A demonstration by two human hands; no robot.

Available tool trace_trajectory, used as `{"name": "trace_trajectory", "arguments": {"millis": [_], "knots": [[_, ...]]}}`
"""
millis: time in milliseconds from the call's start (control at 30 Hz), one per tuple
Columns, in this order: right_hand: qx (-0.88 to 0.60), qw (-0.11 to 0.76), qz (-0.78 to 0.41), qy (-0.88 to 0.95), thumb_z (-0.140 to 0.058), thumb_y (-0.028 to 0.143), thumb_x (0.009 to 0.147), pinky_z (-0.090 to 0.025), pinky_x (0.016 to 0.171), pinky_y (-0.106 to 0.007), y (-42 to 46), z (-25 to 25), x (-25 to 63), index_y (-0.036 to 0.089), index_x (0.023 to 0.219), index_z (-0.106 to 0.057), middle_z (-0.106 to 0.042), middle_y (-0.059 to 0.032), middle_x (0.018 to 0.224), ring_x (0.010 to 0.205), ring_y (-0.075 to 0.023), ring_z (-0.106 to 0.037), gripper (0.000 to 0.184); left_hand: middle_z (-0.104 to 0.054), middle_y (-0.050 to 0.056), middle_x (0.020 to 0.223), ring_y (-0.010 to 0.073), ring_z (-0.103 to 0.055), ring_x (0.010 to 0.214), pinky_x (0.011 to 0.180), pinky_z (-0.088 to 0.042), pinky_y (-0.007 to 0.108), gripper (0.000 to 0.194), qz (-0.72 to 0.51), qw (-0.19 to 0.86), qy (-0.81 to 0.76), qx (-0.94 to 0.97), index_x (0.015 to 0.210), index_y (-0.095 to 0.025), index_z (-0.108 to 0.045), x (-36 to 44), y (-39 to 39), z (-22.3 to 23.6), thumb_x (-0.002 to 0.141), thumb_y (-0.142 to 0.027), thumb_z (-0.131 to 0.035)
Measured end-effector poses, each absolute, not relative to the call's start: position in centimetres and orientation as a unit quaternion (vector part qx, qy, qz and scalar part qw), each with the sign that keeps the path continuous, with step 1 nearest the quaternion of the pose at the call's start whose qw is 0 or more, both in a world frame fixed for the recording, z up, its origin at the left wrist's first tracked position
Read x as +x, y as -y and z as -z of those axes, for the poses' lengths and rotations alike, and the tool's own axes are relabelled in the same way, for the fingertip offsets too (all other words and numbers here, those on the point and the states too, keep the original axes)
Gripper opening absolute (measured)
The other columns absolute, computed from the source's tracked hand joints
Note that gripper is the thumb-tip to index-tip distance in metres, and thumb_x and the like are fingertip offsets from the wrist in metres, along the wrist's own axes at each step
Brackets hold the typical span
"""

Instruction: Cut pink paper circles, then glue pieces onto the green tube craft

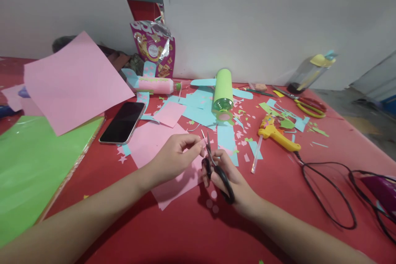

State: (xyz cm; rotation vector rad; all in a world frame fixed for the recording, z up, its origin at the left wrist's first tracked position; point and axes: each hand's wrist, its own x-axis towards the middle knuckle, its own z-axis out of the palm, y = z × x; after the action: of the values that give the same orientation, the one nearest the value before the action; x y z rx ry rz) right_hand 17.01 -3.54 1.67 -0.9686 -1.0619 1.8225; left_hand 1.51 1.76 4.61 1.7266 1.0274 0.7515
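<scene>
My right hand is closed round the black handles of a pair of scissors, whose blades stand slightly apart and point away from me. Between the blades and the fingertips of my left hand is a small piece of pink paper, pinched by thumb and finger. Under both hands lies a larger pink sheet on the red table. Some small pink circles show just below the scissors. Part of the right fingers is hidden by the handles.
A phone, a pink-wrapped bottle and a green-wrapped bottle lie beyond my hands. To the right are a yellow glue gun with a black cord, and red-and-yellow-handled scissors. Paper scraps are scattered around. Green sheets lie left.
</scene>
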Motion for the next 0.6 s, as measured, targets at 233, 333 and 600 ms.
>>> {"name": "trace_trajectory", "arguments": {"millis": [233,333,600], "knots": [[-0.377,0.385,-0.730,0.421,-0.063,0.050,0.069,-0.039,0.040,-0.019,3.7,-1.5,17.0,0.028,0.092,-0.038,-0.048,0.0054,0.074,0.047,-0.0056,-0.044,0.040,-0.055,-0.002,0.058,0.0091,-0.047,0.054,0.054,-0.038,0.020,0.026,-0.313,0.468,-0.441,0.699,0.057,-0.016,-0.048,2.0,-1.4,-4.8,0.079,-0.025,-0.039],[-0.372,0.388,-0.729,0.423,-0.063,0.050,0.069,-0.039,0.040,-0.018,3.6,-1.4,17.0,0.028,0.093,-0.038,-0.047,0.0054,0.075,0.047,-0.0053,-0.043,0.041,-0.055,-0.002,0.058,0.0095,-0.048,0.055,0.055,-0.039,0.020,0.026,-0.324,0.470,-0.448,0.688,0.057,-0.016,-0.048,2.3,-1.1,-4.7,0.079,-0.026,-0.039],[-0.376,0.389,-0.724,0.428,-0.061,0.050,0.071,-0.039,0.039,-0.018,3.7,-1.5,17.0,0.028,0.093,-0.038,-0.045,0.0053,0.075,0.048,-0.0054,-0.044,0.038,-0.055,-0.003,0.059,0.0090,-0.048,0.057,0.057,-0.038,0.020,0.026,-0.354,0.466,-0.464,0.665,0.058,-0.016,-0.049,2.6,-0.5,-4.3,0.081,-0.025,-0.039]]}}
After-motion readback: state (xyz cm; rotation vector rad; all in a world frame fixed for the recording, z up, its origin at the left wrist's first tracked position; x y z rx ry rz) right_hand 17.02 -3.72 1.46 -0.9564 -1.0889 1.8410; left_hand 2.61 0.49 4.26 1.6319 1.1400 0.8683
